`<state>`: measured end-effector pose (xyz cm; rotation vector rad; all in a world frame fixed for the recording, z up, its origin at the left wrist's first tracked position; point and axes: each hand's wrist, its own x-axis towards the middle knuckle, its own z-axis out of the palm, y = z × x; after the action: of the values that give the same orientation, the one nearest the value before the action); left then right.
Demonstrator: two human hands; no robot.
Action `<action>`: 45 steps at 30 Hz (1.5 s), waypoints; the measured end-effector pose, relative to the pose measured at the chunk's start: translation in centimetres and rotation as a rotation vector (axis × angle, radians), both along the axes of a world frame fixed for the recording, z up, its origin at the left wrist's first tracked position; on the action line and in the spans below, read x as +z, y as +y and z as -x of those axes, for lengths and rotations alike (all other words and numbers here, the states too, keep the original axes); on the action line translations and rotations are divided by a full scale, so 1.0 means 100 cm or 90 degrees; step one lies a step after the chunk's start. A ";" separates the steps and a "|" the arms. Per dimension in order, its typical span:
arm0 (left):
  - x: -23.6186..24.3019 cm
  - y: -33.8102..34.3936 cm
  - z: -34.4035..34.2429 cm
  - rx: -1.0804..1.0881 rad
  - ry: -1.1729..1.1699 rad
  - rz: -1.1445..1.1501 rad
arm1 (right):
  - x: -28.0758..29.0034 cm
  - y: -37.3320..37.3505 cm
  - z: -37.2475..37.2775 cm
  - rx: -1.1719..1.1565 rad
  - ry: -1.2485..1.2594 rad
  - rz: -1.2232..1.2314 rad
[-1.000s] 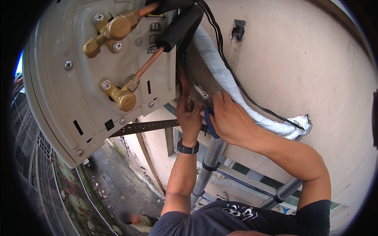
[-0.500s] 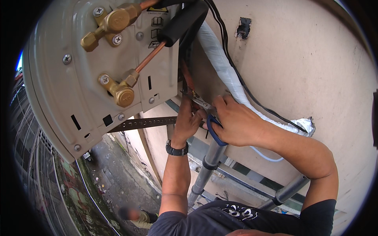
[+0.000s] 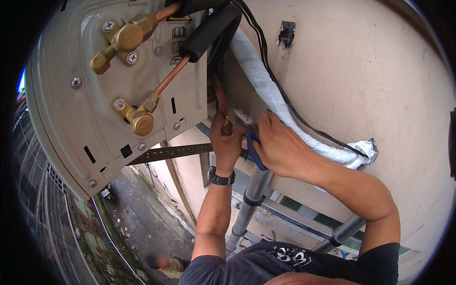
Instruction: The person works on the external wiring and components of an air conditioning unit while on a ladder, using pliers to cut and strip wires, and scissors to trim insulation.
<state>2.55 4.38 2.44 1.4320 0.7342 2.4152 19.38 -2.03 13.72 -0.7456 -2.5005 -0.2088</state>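
My left hand point(image 3: 225, 147), with a dark watch on its wrist, is closed around the lower end of a reddish-brown corrugated hose point(image 3: 220, 97). This hose comes down beside the right edge of a beige outdoor air-conditioner unit point(image 3: 71, 123). Just right of it, my right hand point(image 3: 282, 147) grips scissors by their blue handle point(image 3: 256, 152). The metal blades point(image 3: 243, 115) are smeared by motion and point up and left, near the hose. My fingers partly hide the hose end.
Brass valves point(image 3: 129, 38) and copper pipes in black insulation point(image 3: 209, 35) stick out from the unit. A white-wrapped pipe bundle point(image 3: 266, 85) and black cables run along the wall. Below are a perforated bracket point(image 3: 175, 153), a metal ladder point(image 3: 256, 187) and, far down, a person point(image 3: 166, 263).
The scissor blades, earlier across the hose end, have swung up and away from it. My left hand has turned, showing the hose end between its fingers. The whole view has shifted slightly.
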 end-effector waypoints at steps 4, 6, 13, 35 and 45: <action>0.005 0.003 -0.005 -0.011 0.006 -0.030 | -0.014 0.011 0.006 -0.015 0.019 0.129; -0.010 0.001 0.003 0.105 0.131 -0.092 | 0.001 0.003 -0.006 -0.030 -0.013 0.250; -0.008 -0.019 0.011 0.020 0.084 0.052 | 0.013 -0.017 -0.010 -0.026 -0.031 0.145; 0.000 -0.002 -0.024 0.557 0.280 -0.018 | 0.062 -0.019 0.013 -0.136 -0.224 0.367; 0.001 -0.027 0.005 -0.026 0.078 0.029 | 0.043 -0.022 -0.003 -0.042 -0.247 0.030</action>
<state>2.04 1.70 2.51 1.5724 0.7749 2.2817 19.66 -4.21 18.05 -0.8771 -2.8549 -0.3469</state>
